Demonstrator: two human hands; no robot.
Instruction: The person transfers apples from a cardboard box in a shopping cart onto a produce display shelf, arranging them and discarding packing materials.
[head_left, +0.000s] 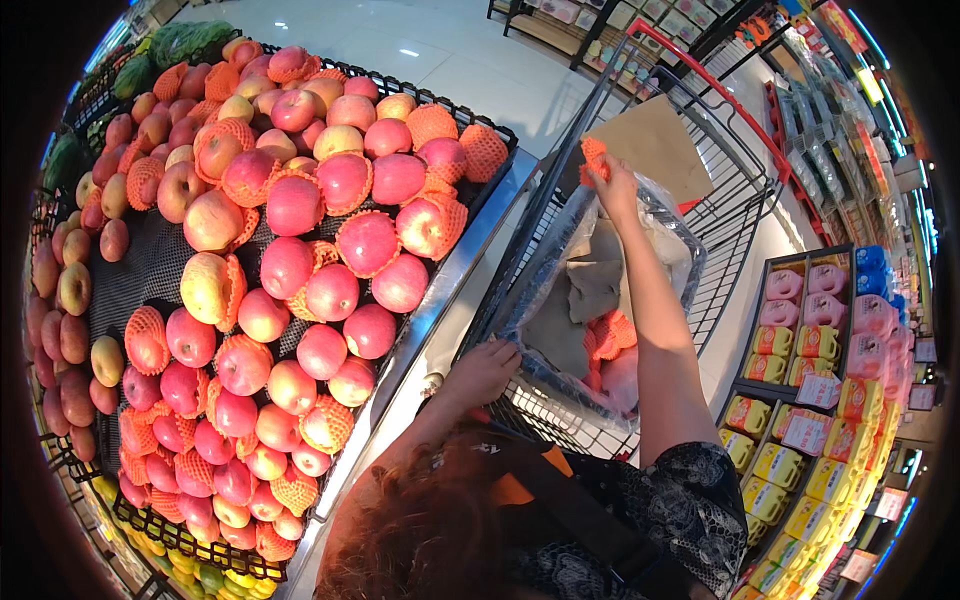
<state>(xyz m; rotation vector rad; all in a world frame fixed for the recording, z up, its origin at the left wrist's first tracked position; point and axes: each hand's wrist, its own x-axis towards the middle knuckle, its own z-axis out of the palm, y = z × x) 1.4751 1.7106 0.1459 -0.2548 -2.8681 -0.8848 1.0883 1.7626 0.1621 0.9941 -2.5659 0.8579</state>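
My right hand (616, 187) reaches to the far end of a plastic-lined crate (536, 382) in a shopping cart, its fingers closed on an orange foam fruit net (594, 160). Near the crate's left corner rests my left hand (484, 371), its fingertips at the plastic liner; nothing is seen held in it. Inside the crate lie grey paper sheets (592, 289), more orange foam nets (609, 336) and a pinkish plastic-covered thing. A piece of brown cardboard (649, 146) leans at the far end. To the left, red and yellow apples (292, 202), some in foam nets, fill a display.
The metal edge of the apple display (450, 281) runs beside the cart (720, 292). A red handle bar (720, 94) spans the cart's far end. Shelves of yellow and pink containers (780, 420) stand to the right. Watermelons (187, 45) lie at the back left.
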